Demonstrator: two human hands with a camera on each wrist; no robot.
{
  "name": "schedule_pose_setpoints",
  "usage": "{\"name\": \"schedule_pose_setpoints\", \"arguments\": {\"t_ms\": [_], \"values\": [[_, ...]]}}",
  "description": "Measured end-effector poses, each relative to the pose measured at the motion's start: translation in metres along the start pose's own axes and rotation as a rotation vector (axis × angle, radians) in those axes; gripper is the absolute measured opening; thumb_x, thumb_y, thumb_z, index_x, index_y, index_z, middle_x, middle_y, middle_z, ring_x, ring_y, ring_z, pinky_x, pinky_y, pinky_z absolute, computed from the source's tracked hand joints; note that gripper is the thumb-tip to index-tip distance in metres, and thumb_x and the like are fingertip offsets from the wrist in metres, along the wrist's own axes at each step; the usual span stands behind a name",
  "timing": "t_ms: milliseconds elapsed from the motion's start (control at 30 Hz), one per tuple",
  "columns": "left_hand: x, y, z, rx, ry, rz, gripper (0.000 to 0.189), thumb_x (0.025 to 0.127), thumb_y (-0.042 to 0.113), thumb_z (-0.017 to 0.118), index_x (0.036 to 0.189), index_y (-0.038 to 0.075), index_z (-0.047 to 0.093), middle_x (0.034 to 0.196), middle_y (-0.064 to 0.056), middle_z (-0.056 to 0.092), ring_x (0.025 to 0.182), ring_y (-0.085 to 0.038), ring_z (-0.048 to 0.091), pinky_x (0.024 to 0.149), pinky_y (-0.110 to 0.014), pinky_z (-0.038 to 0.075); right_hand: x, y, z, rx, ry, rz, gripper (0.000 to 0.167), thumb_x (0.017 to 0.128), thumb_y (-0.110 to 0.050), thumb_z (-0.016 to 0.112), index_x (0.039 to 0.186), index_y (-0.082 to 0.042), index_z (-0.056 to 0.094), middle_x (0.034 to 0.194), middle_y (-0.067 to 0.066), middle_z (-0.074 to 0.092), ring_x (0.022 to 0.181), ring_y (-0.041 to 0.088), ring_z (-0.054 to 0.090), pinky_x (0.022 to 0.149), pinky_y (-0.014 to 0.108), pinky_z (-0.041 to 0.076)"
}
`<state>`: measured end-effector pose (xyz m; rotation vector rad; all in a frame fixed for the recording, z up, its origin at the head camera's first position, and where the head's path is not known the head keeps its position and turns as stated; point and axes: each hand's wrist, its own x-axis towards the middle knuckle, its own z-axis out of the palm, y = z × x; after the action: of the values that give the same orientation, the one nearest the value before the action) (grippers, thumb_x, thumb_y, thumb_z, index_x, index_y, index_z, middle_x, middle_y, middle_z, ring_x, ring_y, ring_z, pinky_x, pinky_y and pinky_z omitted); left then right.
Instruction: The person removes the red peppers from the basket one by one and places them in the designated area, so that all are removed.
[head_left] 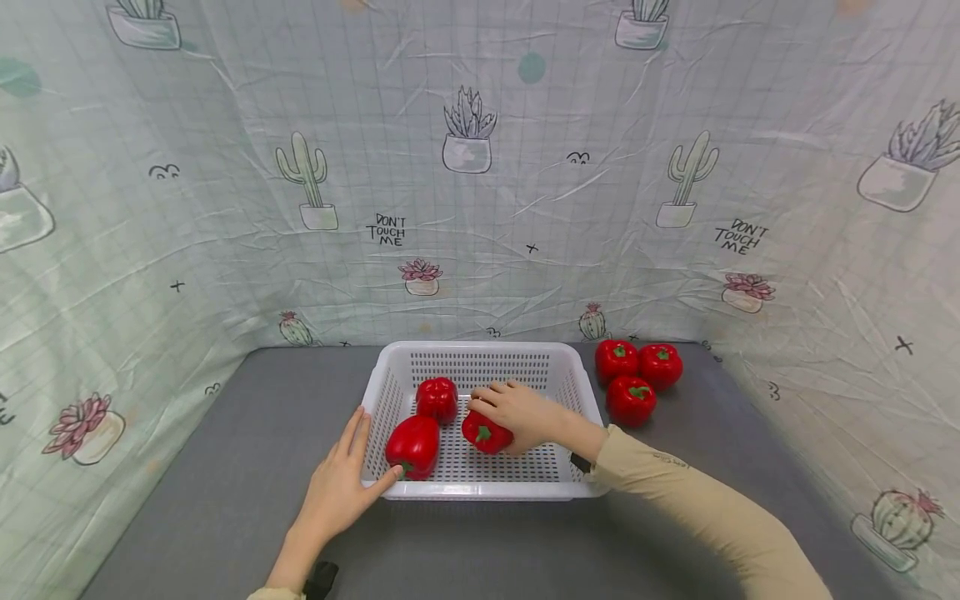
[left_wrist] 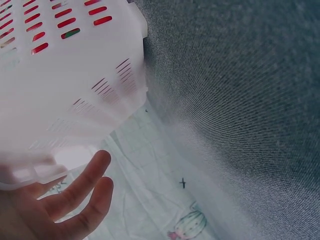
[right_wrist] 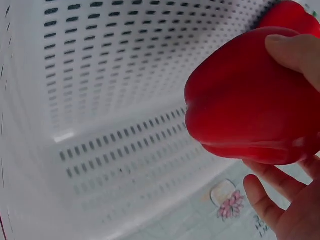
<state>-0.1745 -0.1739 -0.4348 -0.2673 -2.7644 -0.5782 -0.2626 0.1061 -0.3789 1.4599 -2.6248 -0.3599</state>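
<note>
A white perforated plastic basket (head_left: 487, 491) stands on the grey table. Inside it, my right hand (head_left: 525, 417) grips a red bell pepper (head_left: 486, 432) whose green stem faces me. The right wrist view shows this pepper (right_wrist: 245, 100) between thumb and fingers, close over the basket's holed floor. Two more red peppers lie at the basket's left side, one in front (head_left: 412, 446) and one behind it (head_left: 437, 400). My left hand (head_left: 337, 492) rests at the front left corner, thumb at the front rim and its fingers extended along the outside of the left wall.
Right of the basket sit three more red bell peppers, two at the back (head_left: 617, 361) (head_left: 661, 366) and one nearer (head_left: 631, 401). A cloth curtain (head_left: 480, 217) printed with cacti hangs behind and on both sides of the grey table (head_left: 270, 433).
</note>
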Motion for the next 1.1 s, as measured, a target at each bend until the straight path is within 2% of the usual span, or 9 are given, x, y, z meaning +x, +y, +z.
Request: {"name": "schedule_pose_setpoints", "arguments": {"t_ms": [267,567,800,933,1100], "values": [[0.000,-0.001,0.000,0.003,-0.002,-0.008,0.088,0.075,0.053,0.059,0.139,0.001,0.027,0.144,-0.016,0.026,0.111,-0.044,0.049,0.078,-0.060,0.043,-0.010,0.006,-0.022,0.056,0.074,0.014,0.085,0.058,-0.038,0.079,0.130,-0.018,0.038,0.127,0.002,0.045,0.113,0.020,0.045,0.091,0.039,0.044],[0.001,-0.001,0.002,-0.003,0.004,-0.007,0.088,0.075,0.052,0.060,0.138,0.000,0.028,0.145,-0.016,0.026,0.114,-0.043,0.047,0.078,-0.060,0.043,-0.024,0.007,-0.037,0.090,0.101,0.021,0.081,0.059,-0.037,0.079,0.127,-0.021,0.039,0.124,0.004,0.045,0.111,0.020,0.045,0.090,0.037,0.045],[0.001,-0.001,0.001,-0.003,0.002,-0.010,0.088,0.075,0.052,0.060,0.138,-0.001,0.028,0.144,-0.017,0.026,0.114,-0.043,0.047,0.078,-0.059,0.043,-0.043,0.016,-0.038,0.123,0.166,0.098,0.081,0.058,-0.040,0.079,0.125,-0.019,0.040,0.121,0.002,0.046,0.111,0.020,0.043,0.085,0.038,0.047],[0.001,-0.001,0.001,-0.005,-0.005,-0.015,0.088,0.075,0.052,0.060,0.138,-0.001,0.028,0.144,-0.017,0.026,0.114,-0.043,0.047,0.078,-0.060,0.043,-0.058,0.022,-0.035,0.149,0.231,0.155,0.083,0.057,-0.040,0.079,0.126,-0.018,0.041,0.123,0.002,0.044,0.113,0.021,0.041,0.082,0.039,0.049],[0.001,-0.001,0.001,-0.009,-0.009,-0.020,0.089,0.074,0.052,0.061,0.138,0.000,0.028,0.144,-0.017,0.026,0.113,-0.043,0.047,0.078,-0.060,0.043,-0.077,0.029,-0.029,0.180,0.325,0.211,0.081,0.056,-0.040,0.080,0.124,-0.017,0.045,0.121,0.003,0.044,0.108,0.018,0.044,0.080,0.035,0.050]]}}
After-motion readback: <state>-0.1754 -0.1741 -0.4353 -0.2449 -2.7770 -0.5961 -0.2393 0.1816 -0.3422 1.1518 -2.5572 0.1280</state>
